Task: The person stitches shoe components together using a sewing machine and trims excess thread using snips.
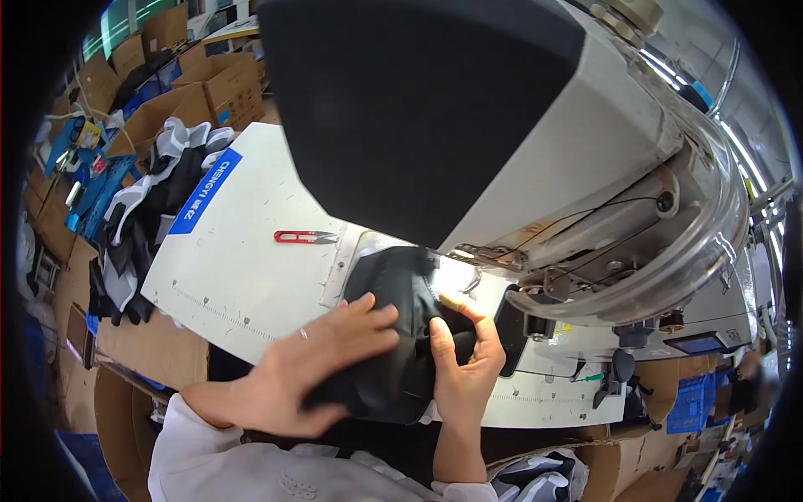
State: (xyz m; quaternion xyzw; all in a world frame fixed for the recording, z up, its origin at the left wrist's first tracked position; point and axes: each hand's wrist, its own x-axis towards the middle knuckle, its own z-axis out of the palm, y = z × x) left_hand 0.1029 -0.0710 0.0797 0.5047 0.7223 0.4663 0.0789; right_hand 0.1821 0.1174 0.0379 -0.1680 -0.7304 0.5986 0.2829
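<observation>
A black padded fabric piece (386,289) lies bunched on the white sewing table under the head of a sewing machine (602,134). My left hand (309,360) rests over its left side, fingers stretched out and slightly smeared by motion. On the right edge, close to the lit needle area (454,276), my right hand (465,356) grips the fabric between thumb and bent fingers. The machine's dark cover hides much of the sewing point. Beyond the fabric, to the left, lie red-handled thread snips (294,238).
Black, grey and white cut pieces (138,209) hang at the table's left edge (155,272). Cardboard boxes (222,88) stand behind them. A clear curved guard (711,259) juts out at the right. More pieces (542,481) lie in a box below, and a blue crate (690,403) stands farther right.
</observation>
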